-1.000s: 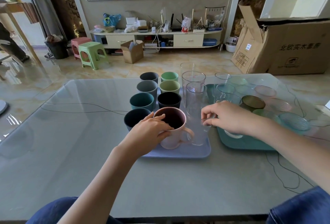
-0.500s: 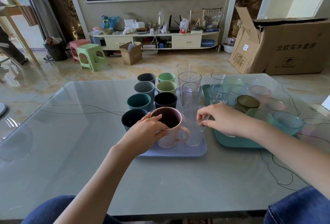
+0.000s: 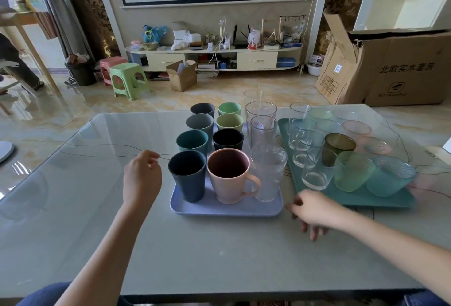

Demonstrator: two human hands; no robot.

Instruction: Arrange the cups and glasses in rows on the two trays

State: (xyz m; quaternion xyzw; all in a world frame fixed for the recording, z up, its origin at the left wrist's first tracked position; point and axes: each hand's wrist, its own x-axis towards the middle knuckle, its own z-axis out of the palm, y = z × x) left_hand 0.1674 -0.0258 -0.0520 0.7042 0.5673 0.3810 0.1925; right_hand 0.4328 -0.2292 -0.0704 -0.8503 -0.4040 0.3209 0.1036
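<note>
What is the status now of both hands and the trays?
Left hand and right hand open, holding nothing. Pink handled mug upright on lilac plastic tray; glasses on teal tray. Nothing in the way.

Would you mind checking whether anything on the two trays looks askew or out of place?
Yes: on the teal rectangular tray, the nearest textured green glass and textured blue glass appear tilted rather than upright. The cups on the lilac rectangular tray stand upright in rows.
</note>
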